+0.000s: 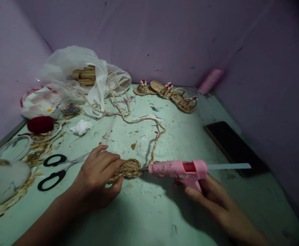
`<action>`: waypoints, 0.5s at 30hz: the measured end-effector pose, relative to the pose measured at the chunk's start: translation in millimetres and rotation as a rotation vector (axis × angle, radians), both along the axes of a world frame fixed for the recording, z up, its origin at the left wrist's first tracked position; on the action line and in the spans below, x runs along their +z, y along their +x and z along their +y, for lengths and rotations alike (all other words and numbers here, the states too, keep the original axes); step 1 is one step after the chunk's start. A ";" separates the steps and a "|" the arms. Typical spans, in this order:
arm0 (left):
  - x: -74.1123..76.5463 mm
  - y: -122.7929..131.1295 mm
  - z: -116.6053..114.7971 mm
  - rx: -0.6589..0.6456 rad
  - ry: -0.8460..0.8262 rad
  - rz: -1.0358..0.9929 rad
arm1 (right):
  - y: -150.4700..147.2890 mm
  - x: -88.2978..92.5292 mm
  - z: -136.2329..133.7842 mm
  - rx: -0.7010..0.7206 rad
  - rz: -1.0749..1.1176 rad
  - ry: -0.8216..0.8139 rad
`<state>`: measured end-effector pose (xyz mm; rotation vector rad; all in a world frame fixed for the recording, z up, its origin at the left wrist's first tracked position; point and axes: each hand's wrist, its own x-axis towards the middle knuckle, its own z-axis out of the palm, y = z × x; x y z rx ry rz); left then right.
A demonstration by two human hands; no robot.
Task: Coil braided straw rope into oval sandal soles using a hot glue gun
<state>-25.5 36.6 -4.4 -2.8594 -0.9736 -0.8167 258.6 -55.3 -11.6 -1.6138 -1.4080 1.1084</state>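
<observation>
My left hand (98, 177) is closed on a flat coil of braided straw (127, 169), pressing it against the pale green table (149, 212). A braided straw cord (139, 119) runs from the coil back toward the plastic bag. My right hand (211, 198) grips the handle of a pink glue gun (177, 169), held level. Its nozzle points left and touches the coil's right edge. A clear glue stick (228, 166) sticks out of the gun's back.
Black-handled scissors (54, 169) lie left of my left hand. A plastic bag (83, 78) with straw rolls, a red yarn ball (40, 124), small finished straw sandals (172, 94), a dark phone (231, 147) and straw scraps lie around. Purple walls enclose the table.
</observation>
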 end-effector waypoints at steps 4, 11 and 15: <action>-0.5 -1.7 -0.6 0.006 -0.002 0.007 | 4.5 -4.9 -1.7 0.026 -0.100 0.029; 0.0 -0.5 -0.5 0.007 -0.007 0.014 | -0.3 0.3 1.6 0.015 -0.185 0.085; 0.5 0.5 -0.5 0.009 -0.001 0.007 | 3.0 -1.8 0.5 0.049 -0.222 0.086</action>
